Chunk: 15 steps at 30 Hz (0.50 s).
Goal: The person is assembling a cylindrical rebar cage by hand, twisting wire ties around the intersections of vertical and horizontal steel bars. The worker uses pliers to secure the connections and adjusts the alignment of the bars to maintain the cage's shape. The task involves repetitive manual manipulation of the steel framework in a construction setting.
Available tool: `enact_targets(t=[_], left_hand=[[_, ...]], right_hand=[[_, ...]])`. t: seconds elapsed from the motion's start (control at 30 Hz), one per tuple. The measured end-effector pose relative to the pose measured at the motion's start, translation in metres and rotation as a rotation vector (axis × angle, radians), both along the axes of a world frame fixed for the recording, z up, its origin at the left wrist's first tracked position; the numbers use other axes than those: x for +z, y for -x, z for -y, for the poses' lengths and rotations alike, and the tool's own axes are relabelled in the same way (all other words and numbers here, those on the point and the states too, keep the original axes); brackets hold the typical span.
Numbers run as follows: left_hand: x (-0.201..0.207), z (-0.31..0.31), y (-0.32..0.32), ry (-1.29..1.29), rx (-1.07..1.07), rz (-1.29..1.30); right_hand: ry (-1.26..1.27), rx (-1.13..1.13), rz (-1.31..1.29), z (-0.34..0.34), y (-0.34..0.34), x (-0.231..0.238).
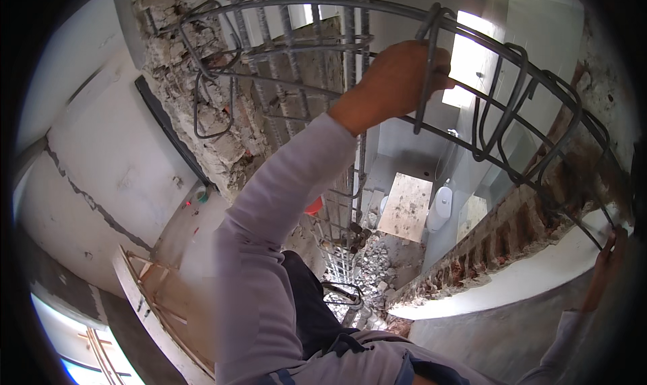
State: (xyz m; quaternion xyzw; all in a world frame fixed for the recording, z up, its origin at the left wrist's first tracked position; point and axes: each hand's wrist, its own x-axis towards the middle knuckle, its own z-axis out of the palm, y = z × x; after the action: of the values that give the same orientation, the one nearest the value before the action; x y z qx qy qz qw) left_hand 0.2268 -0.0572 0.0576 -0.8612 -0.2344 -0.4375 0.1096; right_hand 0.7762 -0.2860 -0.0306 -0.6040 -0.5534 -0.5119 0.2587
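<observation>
The left hand (397, 78) is clenched around the rebar cage (512, 113), fingers curled beside a stirrup (426, 82) — the cage stretches rightward from it to the right hand (608, 250), whose grip I cannot tell. Upright rods (348, 21) stand just left of the left hand — rubble (374, 270) lies well below it.

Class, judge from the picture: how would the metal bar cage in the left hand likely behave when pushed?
The cage is probably stiff, having several long metal bars ringed by loops. Those loops might shift, as they sit unevenly spaced. Being long, it could swing awkwardly.
</observation>
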Motion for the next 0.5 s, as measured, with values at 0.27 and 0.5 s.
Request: enact_targets(t=[0.27, 0.5], left_hand=[[0.025, -0.008, -0.005, 0.313, -0.028, -0.267], [0.012, -0.005, 0.004, 0.146, 0.049, -0.255]], right_hand=[[0.518, 0.558, -0.567, 0.009, 0.074, 0.074], [0.180, 0.247, -0.314, 0.016, 0.048, 0.032]])
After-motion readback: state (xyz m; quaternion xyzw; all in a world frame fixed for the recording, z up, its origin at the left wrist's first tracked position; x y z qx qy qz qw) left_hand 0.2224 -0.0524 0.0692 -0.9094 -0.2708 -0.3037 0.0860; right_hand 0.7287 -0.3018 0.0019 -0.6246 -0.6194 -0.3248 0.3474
